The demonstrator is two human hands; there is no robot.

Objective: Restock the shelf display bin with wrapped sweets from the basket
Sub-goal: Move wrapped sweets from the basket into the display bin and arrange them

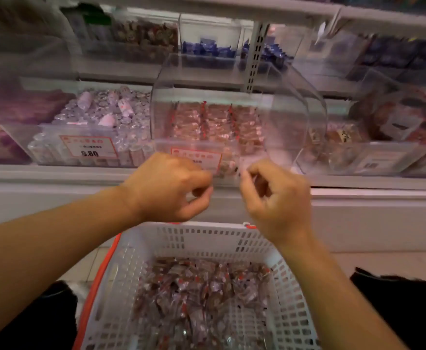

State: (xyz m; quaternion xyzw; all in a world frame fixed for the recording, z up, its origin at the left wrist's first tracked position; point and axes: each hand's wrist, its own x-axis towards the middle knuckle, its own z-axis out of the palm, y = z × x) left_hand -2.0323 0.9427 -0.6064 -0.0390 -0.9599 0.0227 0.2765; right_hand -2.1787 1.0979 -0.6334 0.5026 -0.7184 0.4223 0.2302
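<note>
A white perforated plastic basket (181, 251) with an orange rim is seen nearest the camera, at the bottom centre. It is partly filled with a loose heap of small wrapped sweets (201, 294) in clear and reddish-brown wrappers, lying at mixed angles with no common direction.

Above the basket's far rim, both hands are held just apart at the shelf edge. The left hand (166, 188) is observed with fingers curled and thumb against the fingertips; whether anything is pinched cannot be told. The right hand (277, 195) is likewise curled, and what it holds, if anything, is lost to blur.

Directly behind the hands, a clear acrylic display bin (232, 117) with a raised curved lid stands on the shelf. Wrapped sweets of the same kind (211, 122) are packed inside in neat rows, their long axes running front to back. A red-bordered price label (201, 157) is fixed to its front wall.

The neighbouring clear bin to the left (55, 140) is filled with pale, clear-wrapped sweets.
</note>
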